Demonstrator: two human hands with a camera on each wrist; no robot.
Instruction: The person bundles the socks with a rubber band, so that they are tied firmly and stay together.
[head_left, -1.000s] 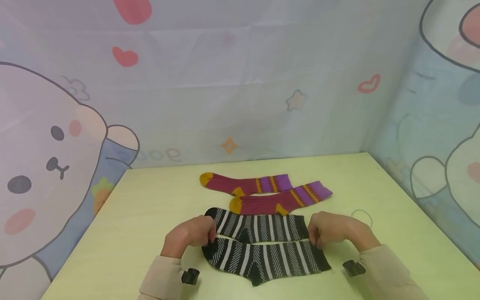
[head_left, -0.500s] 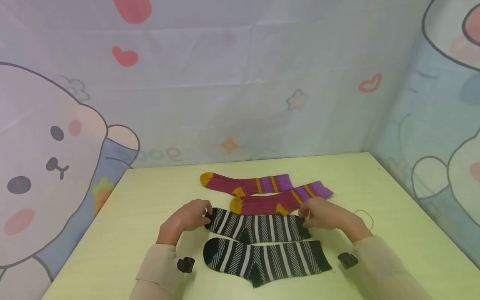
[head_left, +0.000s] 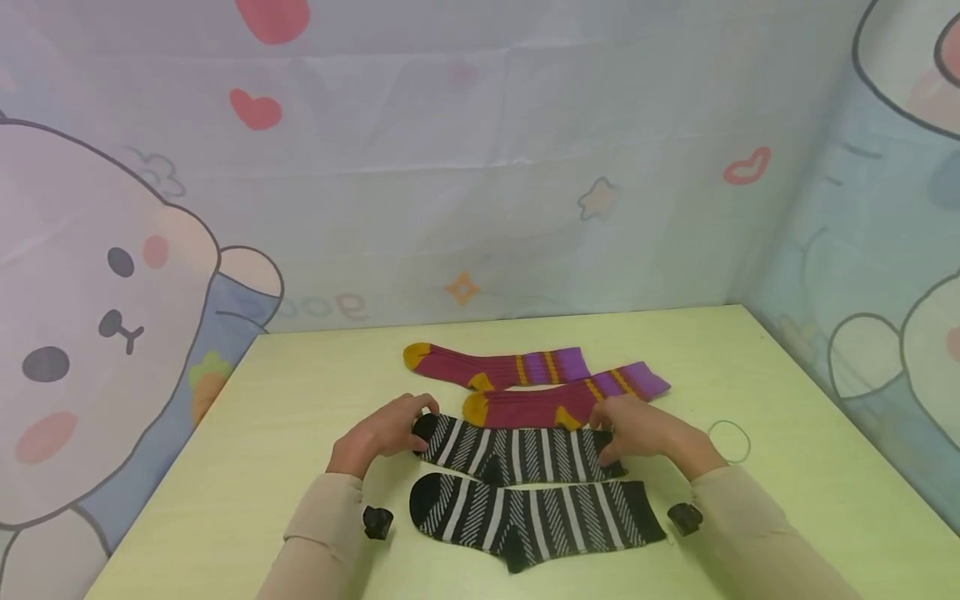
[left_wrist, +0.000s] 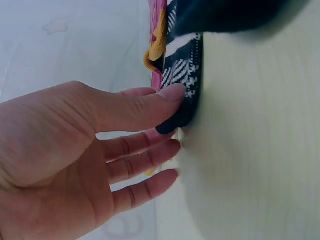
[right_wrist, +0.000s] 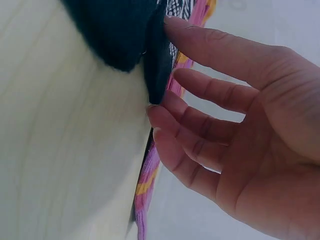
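Note:
Two black-and-white striped socks lie flat in the head view, a farther one [head_left: 525,454] and a nearer one [head_left: 551,518]. My left hand [head_left: 386,427] is at the toe of the farther sock. In the left wrist view its thumb [left_wrist: 167,95] touches the dark toe, with the other fingers fairly straight. At the cuff of the same sock is my right hand [head_left: 637,427]. Its thumb [right_wrist: 182,27] rests on the sock in the right wrist view, and its other fingers are loosely bent beside the cuff. Neither hand touches the nearer sock.
Behind the striped pair lie two maroon socks with yellow toes and purple cuffs, a back one [head_left: 498,367] and a front one [head_left: 543,406]. A thin green loop [head_left: 729,442] lies right of my right hand on the pale table [head_left: 810,500]. A printed curtain [head_left: 480,167] stands behind.
Both hands have left the nearer striped sock and moved away from me to the ends of the farther one. The right hand has shifted slightly left. The socks stay nearly in place.

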